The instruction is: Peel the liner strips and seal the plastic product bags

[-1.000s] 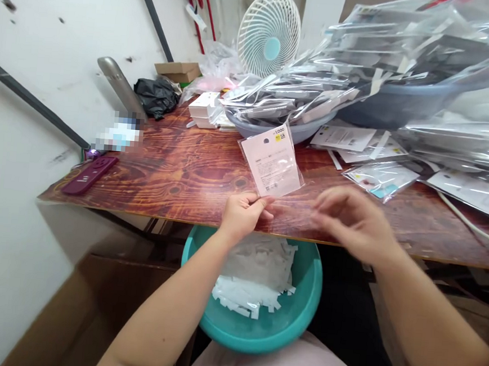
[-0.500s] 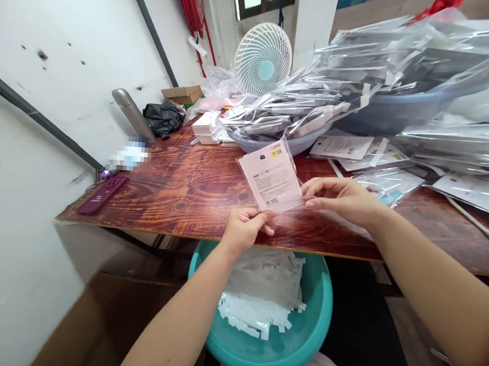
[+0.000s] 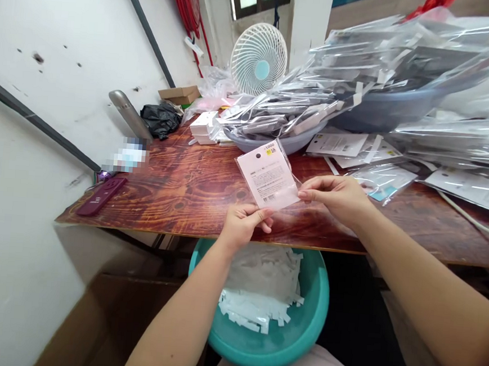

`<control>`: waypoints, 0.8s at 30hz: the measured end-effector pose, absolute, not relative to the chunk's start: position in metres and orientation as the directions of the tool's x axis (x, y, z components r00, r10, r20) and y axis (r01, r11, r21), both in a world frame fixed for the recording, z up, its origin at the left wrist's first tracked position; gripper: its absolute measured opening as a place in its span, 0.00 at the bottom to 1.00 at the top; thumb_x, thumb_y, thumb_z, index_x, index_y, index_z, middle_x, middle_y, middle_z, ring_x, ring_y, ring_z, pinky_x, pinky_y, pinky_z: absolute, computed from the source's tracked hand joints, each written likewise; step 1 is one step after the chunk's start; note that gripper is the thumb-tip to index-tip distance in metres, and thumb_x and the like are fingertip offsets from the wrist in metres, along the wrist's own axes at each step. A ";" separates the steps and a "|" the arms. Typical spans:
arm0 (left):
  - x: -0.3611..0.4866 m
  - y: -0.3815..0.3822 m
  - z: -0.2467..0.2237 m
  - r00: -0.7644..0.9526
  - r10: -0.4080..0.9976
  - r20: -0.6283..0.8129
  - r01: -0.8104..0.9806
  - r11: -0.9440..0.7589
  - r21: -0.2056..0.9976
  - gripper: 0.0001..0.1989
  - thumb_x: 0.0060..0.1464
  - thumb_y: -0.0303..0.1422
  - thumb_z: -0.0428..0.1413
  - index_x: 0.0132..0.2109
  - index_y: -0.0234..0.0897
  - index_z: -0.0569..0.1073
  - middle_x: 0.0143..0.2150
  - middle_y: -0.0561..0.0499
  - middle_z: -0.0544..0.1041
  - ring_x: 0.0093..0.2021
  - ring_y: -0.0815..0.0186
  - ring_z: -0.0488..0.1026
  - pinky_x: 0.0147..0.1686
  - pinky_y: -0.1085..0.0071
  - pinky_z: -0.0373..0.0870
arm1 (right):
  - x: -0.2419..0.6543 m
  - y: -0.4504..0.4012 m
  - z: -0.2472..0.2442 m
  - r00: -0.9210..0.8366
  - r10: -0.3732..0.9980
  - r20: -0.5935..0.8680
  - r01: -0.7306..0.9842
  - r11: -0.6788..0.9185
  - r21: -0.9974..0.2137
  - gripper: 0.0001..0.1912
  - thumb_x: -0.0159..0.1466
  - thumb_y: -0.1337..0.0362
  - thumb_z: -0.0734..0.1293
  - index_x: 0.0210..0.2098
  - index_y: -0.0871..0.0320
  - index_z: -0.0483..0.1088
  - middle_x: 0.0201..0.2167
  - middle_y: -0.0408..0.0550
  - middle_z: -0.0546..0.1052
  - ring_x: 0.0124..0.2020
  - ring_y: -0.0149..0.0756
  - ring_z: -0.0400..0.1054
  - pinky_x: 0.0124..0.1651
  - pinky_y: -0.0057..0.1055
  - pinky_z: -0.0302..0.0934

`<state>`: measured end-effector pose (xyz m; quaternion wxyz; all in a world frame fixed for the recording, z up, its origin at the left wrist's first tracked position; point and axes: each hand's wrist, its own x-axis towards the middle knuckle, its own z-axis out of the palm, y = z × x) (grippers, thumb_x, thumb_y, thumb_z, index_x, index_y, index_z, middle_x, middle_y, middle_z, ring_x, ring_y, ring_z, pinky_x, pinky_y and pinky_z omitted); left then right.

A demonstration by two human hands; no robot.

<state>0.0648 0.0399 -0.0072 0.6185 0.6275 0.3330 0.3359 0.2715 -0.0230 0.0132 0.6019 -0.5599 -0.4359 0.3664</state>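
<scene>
A white printed card in a clear plastic sleeve point(image 3: 267, 176) is held tilted above the front part of the wooden table point(image 3: 176, 183). My left hand point(image 3: 243, 223) pinches its lower edge between thumb and fingers. At the card's lower right side, my right hand point(image 3: 332, 196) is closed with thumb and fingertips on the sleeve's edge. Below the table edge, a teal basin point(image 3: 322, 302) holds a pile of white strips and clear film point(image 3: 262, 286).
Basins point(image 3: 372, 111) heaped with clear plastic packages point(image 3: 342, 72) stand at the back right. More bagged cards point(image 3: 340, 144) lie near my right hand. A white fan point(image 3: 259, 59), a black bag point(image 3: 161, 121) and a maroon phone point(image 3: 102, 196) are farther left.
My right hand's thumb and fingertips have come together at the card's lower right edge. The card stays in nearly the same place, and the view has shifted slightly.
</scene>
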 end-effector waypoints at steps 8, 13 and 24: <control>0.068 0.037 -0.004 0.525 0.849 -0.065 0.028 0.059 0.998 0.13 0.45 0.38 0.63 0.22 0.33 0.77 0.18 0.50 0.76 0.20 0.71 0.71 0.29 0.74 0.69 | 0.265 -0.023 0.009 0.433 0.901 0.035 -0.038 0.057 -0.998 0.15 0.39 0.58 0.79 0.23 0.59 0.76 0.20 0.44 0.74 0.23 0.29 0.65 0.25 0.27 0.61; 0.068 0.032 0.002 0.483 0.867 -0.120 -0.003 0.139 0.990 0.12 0.43 0.37 0.64 0.22 0.31 0.77 0.19 0.50 0.75 0.19 0.72 0.71 0.26 0.76 0.69 | 0.259 -0.021 0.008 0.491 0.869 0.059 -0.041 0.091 -0.995 0.15 0.39 0.59 0.78 0.22 0.60 0.75 0.19 0.43 0.73 0.22 0.28 0.64 0.25 0.27 0.59; 0.068 0.030 0.008 0.416 0.899 -0.137 -0.071 0.183 0.981 0.11 0.40 0.37 0.65 0.23 0.32 0.77 0.19 0.51 0.75 0.18 0.72 0.70 0.24 0.76 0.70 | 0.241 -0.016 0.012 0.608 0.788 0.093 -0.055 0.159 -0.986 0.12 0.39 0.62 0.78 0.19 0.60 0.74 0.18 0.42 0.73 0.21 0.28 0.62 0.26 0.28 0.55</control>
